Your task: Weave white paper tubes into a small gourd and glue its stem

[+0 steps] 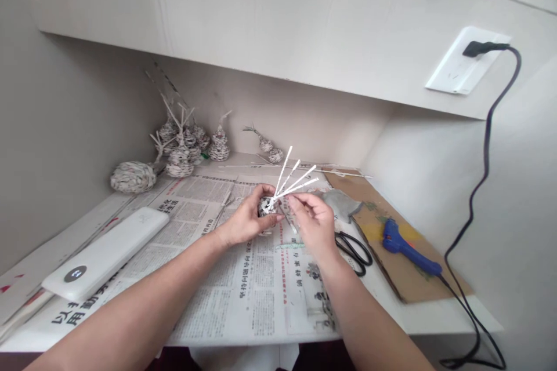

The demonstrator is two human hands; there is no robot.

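Note:
My left hand (251,214) is wrapped round a small woven paper gourd (266,205) above the newspaper. Several white paper strips (290,177) fan up and to the right from its top. At the base of these strips, my right hand (311,217) pinches one paper strip between thumb and forefinger. Part of the gourd is hidden behind my left fingers. Beside my right wrist lie scissors with black handles (357,252), their blades mostly covered by the hand.
Several woven paper gourds (179,161) stand at the back left. A white power bank (108,252) rests on the newspaper (217,295). On the right, a blue glue gun (409,249) lies on cardboard (420,290), its black cord running toward the wall socket (467,61). A grey cloth (342,204) sits behind my right hand.

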